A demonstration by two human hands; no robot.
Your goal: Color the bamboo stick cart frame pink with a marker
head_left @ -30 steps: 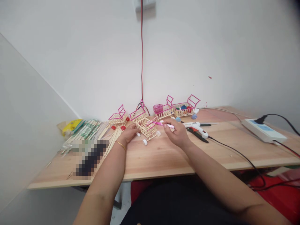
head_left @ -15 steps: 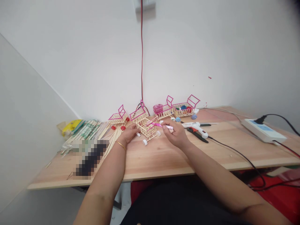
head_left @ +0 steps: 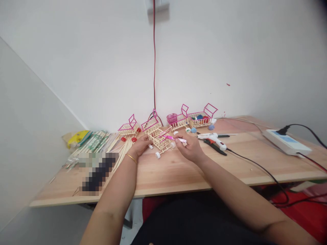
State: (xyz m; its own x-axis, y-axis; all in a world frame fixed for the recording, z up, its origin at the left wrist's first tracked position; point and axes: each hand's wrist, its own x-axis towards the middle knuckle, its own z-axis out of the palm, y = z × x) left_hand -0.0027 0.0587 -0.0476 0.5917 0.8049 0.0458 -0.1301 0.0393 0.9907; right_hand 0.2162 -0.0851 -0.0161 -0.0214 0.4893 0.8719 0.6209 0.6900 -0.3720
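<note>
A small cart (head_left: 159, 140) built of thin wooden sticks stands on white wheels (head_left: 157, 155) before me. Part of its rim and handle is pink; the rest is bare wood. My left hand (head_left: 140, 145) grips the cart's left side, its fingertips partly hidden behind the sticks. In my right hand (head_left: 189, 147) is a slim pink-and-white brush (head_left: 180, 140), held like a pen. The brush's tip reaches the pink-coloured bar on the cart's upper right; at this size I cannot tell whether it touches.
Several pink-rimmed stick carts (head_left: 128, 128) line the wall, with a cup of pink paint (head_left: 172, 118) among them. On the right lie a glue gun (head_left: 212, 139), dark-handled pliers (head_left: 217, 149) and a power strip (head_left: 287, 142). Loose sticks (head_left: 125, 149) and a yellow bag (head_left: 79, 137) are left.
My right hand and the brush have shifted slightly left and down along the cart's rim. My left hand and the cart stay nearly in place.
</note>
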